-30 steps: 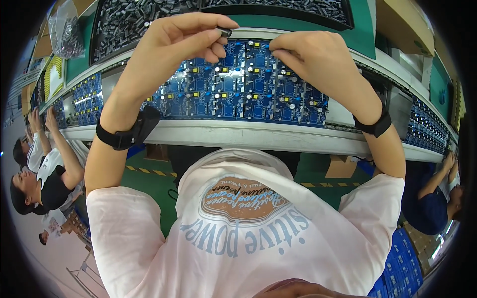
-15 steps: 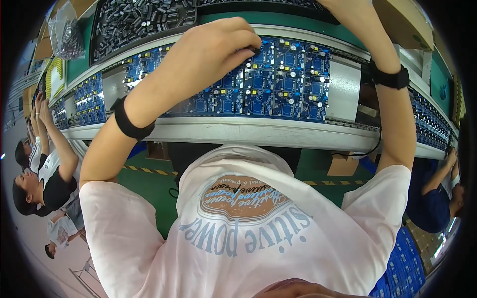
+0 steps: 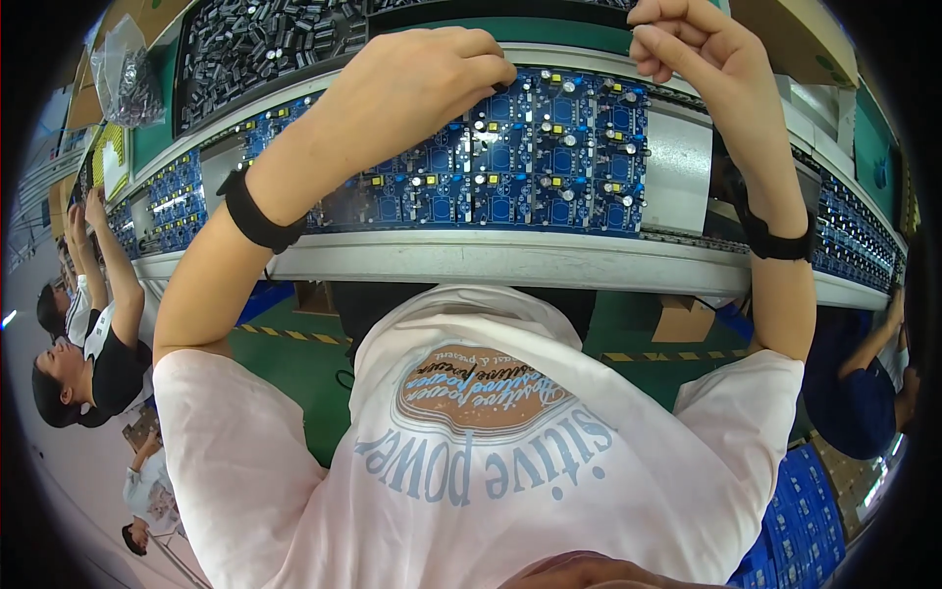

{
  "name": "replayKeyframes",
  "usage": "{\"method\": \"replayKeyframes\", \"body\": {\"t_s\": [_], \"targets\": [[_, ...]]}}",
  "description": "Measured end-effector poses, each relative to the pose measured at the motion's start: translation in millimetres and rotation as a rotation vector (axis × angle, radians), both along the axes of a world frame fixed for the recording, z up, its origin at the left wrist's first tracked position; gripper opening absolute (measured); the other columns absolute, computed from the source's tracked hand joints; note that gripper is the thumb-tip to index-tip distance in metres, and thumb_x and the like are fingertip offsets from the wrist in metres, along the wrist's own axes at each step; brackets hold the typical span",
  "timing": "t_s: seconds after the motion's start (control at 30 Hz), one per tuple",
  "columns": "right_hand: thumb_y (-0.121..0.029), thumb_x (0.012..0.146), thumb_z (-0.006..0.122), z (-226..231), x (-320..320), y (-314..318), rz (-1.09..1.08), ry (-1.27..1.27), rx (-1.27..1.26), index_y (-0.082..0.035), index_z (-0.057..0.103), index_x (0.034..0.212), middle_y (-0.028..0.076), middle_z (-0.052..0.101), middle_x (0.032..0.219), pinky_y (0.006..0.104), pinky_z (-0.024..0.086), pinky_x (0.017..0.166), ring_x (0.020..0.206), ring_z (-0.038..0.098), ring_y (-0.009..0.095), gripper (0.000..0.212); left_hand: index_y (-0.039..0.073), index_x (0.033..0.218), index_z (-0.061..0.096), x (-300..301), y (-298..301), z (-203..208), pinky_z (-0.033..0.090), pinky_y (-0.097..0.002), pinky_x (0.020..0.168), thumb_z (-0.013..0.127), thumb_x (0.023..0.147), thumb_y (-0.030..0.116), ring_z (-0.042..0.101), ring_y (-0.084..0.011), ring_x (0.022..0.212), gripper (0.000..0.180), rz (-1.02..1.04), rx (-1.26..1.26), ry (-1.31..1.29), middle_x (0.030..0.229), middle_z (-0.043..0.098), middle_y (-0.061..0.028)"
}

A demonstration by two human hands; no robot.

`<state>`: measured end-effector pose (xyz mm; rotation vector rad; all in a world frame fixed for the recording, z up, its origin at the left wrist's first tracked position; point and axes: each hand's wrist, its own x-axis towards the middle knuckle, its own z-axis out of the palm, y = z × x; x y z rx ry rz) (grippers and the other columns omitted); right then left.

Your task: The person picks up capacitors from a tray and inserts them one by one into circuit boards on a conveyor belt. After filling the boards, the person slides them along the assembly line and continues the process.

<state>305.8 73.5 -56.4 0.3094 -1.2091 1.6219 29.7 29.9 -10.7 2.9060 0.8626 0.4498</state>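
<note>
Blue circuit boards (image 3: pixel 505 152) lie joined in a panel on the rail line before me, dotted with yellow, white and silver parts. Over the panel's far edge, my left hand (image 3: pixel 437 71) is closed, its fingertips pinching a small black capacitor (image 3: pixel 501 87) low against the boards; the fingers partly cover it. My right hand (image 3: pixel 708 47) is raised beyond the panel's far right corner, thumb and forefinger pinched together. A tiny dark bit shows at those fingertips, too small to name. Black wristbands circle both wrists.
A black tray (image 3: pixel 369 39) of loose black capacitors (image 3: pixel 265 44) stands at the far left, beside a clear plastic bag (image 3: pixel 128 74). The metal rail (image 3: pixel 442 257) runs along my side. Cardboard (image 3: pixel 795 39) stands far right. Other people work at left and right.
My right hand has come back toward me from the far edge, fingers now in view. The panel has slid slightly left. My left hand stays at the boards, shifted slightly.
</note>
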Motion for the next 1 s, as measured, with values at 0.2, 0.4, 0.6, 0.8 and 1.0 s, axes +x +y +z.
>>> {"method": "replayKeyframes", "body": {"t_s": [0.2, 0.4, 0.6, 0.8, 1.0], "targets": [[-0.004, 0.102, 0.061, 67, 11, -45, -0.397, -0.981, -0.445, 0.000, 0.065, 0.113, 0.007, 0.072, 0.092, 0.0222, 0.057, 0.073, 0.080, 0.071, 0.011, 0.012, 0.010, 0.114, 0.068, -5, 3, 2, 0.057, -0.0352, 0.088, 0.069, 0.091, 0.013, 0.068, -0.0235, 0.103, 0.023, -0.086, 0.060, 0.165, 0.114, 0.067, -0.0027], [-0.013, 0.104, 0.063, 44, 21, -40, -0.448, -1.031, -0.276, -0.003, 0.072, 0.118, 0.006, 0.076, 0.095, 0.0229, 0.056, 0.076, 0.083, 0.071, 0.011, 0.019, 0.010, 0.102, 0.070, 2, -2, 4, 0.055, -0.0321, 0.083, 0.065, 0.087, 0.013, 0.069, -0.0209, 0.094, 0.016, -0.061, 0.159, 0.150, 0.099, 0.066, -0.0025], [-0.009, 0.103, 0.062, 47, 24, -48, -0.463, -1.138, -0.157, -0.001, 0.069, 0.116, 0.005, 0.074, 0.097, 0.0228, 0.056, 0.079, 0.087, 0.070, 0.009, 0.017, 0.002, 0.107, 0.073, -27, 13, 34, 0.057, -0.0357, 0.070, 0.071, 0.093, 0.009, 0.071, -0.0282, 0.072, 0.016, 0.167, 0.247, -0.081, 0.089, 0.074, -0.0118], [-0.004, 0.102, 0.061, 52, -2, -59, -0.464, -1.131, -0.121, 0.001, 0.067, 0.116, 0.005, 0.073, 0.098, 0.0246, 0.059, 0.084, 0.092, 0.071, 0.011, 0.015, 0.000, 0.091, 0.073, -73, 45, 42, 0.056, -0.0435, 0.075, 0.073, 0.084, 0.005, 0.070, -0.0389, 0.080, 0.009, 0.627, -0.057, -0.071, 0.084, 0.071, -0.0213], [-0.007, 0.100, 0.067, 58, -17, -73, -0.525, -1.251, -0.023, 0.001, 0.069, 0.112, 0.003, 0.073, 0.094, 0.0208, 0.057, 0.075, 0.083, 0.069, 0.007, 0.014, 0.001, 0.095, 0.071, -83, 65, 23, 0.055, -0.0465, 0.080, 0.070, 0.080, 0.004, 0.068, -0.0386, 0.088, 0.015, 0.609, 0.116, 0.073, 0.089, 0.071, -0.0198]]}}
